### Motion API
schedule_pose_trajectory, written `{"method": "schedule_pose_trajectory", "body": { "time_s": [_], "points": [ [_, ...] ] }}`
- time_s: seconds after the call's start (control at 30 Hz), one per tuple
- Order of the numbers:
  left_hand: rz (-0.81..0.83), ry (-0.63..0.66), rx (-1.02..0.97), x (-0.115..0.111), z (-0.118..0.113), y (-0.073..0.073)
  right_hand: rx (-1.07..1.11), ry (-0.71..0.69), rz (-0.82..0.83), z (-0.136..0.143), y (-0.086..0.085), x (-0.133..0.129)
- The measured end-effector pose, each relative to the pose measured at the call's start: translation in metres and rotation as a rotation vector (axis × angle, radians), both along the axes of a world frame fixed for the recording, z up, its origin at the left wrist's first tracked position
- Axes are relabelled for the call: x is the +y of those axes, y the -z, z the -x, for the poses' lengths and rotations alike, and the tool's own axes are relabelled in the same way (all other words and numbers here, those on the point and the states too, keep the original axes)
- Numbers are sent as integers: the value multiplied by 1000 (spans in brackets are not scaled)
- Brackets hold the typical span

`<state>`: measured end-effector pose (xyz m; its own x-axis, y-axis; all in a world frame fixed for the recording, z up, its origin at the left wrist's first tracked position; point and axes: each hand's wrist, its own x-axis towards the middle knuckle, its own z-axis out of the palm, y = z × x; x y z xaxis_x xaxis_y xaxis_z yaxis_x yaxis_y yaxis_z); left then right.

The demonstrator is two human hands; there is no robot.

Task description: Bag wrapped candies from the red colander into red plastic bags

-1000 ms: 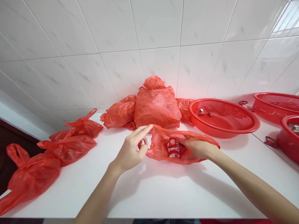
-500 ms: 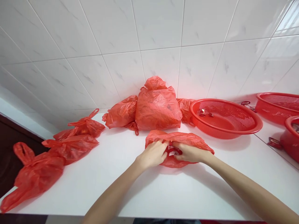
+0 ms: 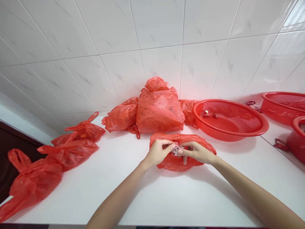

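White tabletop, packet between hands (at fingertips).

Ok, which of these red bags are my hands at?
The open bag, in front of the big bag. Your left hand and right hand pinch a packet at its mouth; neither hand touches any other bag.

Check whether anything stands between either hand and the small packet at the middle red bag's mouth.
Nothing visible does: the left hand and right hand both appear to pinch the small packet. The red bag's far edge lies beyond it, not between.
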<state>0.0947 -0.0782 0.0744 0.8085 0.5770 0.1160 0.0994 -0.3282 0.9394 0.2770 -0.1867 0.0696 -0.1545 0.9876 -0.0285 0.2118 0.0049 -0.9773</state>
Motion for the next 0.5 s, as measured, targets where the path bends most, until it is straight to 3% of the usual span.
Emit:
{"method": "schedule_pose_trajectory", "body": {
  "time_s": [0.17, 0.4, 0.5],
  "points": [
    [108, -7, -85, 2, 0, 5, 131, 193, 11, 6, 6, 0],
    [293, 35, -59, -3, 3, 6, 223, 256, 7, 11, 9, -3],
    [298, 48, 1, -2, 4, 8, 224, 285, 15, 9, 10, -5]
  ]
}}
